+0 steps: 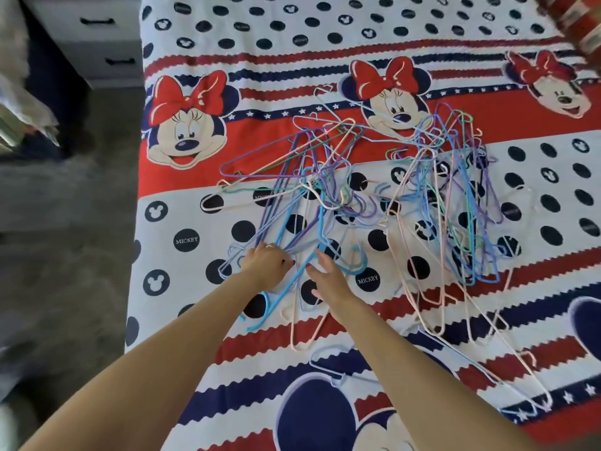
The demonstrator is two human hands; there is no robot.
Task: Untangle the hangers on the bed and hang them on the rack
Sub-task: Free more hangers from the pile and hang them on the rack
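A tangled heap of thin wire hangers (pixel 364 190) in purple, blue, green, pink and white lies across the middle of the bed (pixel 455 336). A thicker bright blue hanger (pixel 286 284) lies at the heap's near left edge. My left hand (pixel 265 265) rests palm down on the near left end of the tangle, fingers curled among the purple and blue wires. My right hand (pixel 325 278) lies beside it over the bright blue hanger, fingers reaching forward; its grip is hidden. No rack is in view.
The bed wears a red, white and navy cartoon-mouse cover. A grey carpeted floor (pixel 65 255) runs along its left side. A grey drawer unit (pixel 94 40) stands at the far left. A red patterned pillow (pixel 575 17) sits at the far right corner.
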